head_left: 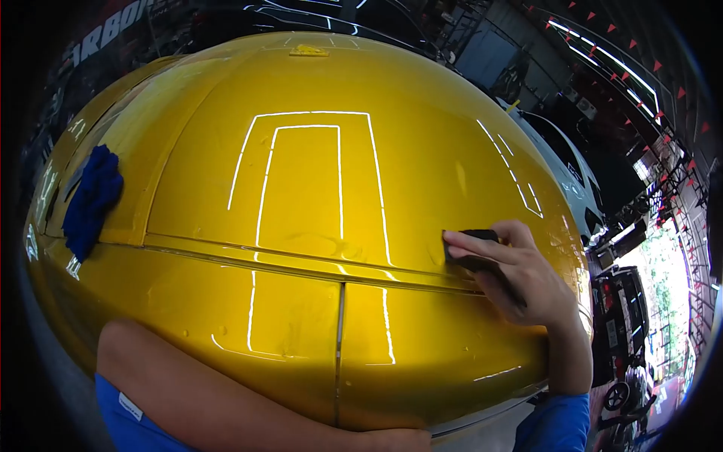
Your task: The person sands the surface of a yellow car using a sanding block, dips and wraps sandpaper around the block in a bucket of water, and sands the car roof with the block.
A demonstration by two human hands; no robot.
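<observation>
My right hand is closed around a flat black applicator block, with the fingers stretched along its top. The block rests against the glossy yellow car hood, just above the seam between hood and fender. My left forearm lies across the bottom of the view, in front of the yellow fender. Only a sliver of my left hand shows at the lower edge; its fingers are hidden. Small bumps and faint ripples mark the yellow surface near the seam.
A crumpled dark blue cloth lies on the car's left part. Near the hood's far end sits a small yellow piece. A white car stands beyond, and a dark vehicle is at the right. Red pennants hang overhead.
</observation>
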